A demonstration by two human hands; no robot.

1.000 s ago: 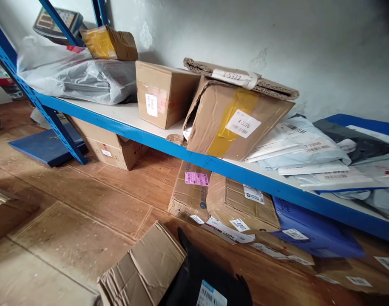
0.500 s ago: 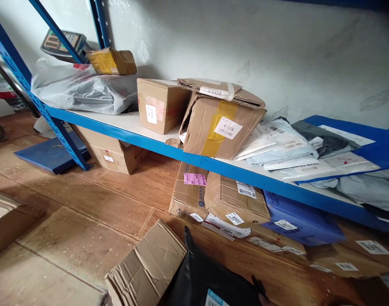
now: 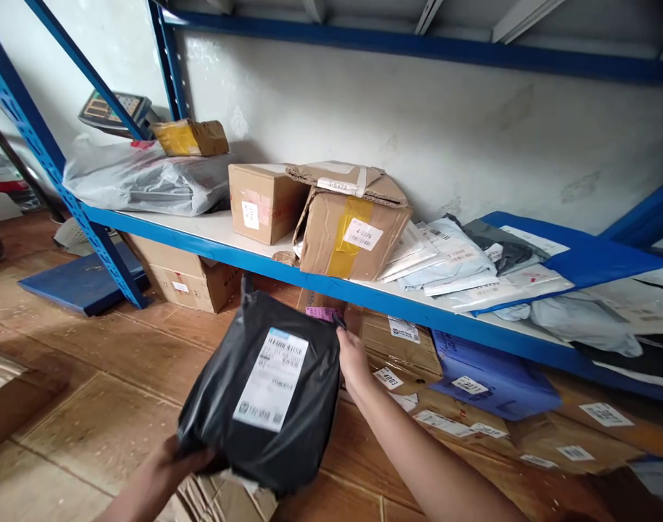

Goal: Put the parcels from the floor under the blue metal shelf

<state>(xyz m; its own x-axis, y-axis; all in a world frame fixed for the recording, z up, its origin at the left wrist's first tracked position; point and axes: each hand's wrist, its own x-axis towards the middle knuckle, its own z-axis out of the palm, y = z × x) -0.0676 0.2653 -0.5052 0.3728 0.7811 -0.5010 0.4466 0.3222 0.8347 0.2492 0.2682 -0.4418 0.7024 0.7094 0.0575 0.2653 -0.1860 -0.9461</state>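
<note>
Hands both have a grip on the black parcel (image 3: 266,399): left hand (image 3: 171,464) closed on its near bottom corner, right hand (image 3: 353,359) pinching its far top edge. Parcel's up off the floor, just in front of the blue shelf (image 3: 266,257), label facing up, below the taped box (image 3: 347,235).

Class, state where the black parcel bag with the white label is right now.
In the head view, the black parcel bag sits low and centre, held between the left hand and right hand, before the blue shelf.

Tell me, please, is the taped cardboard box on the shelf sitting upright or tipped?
Tipped: the taped cardboard box leans left against the smaller box, its torn top flap lifted.
</note>
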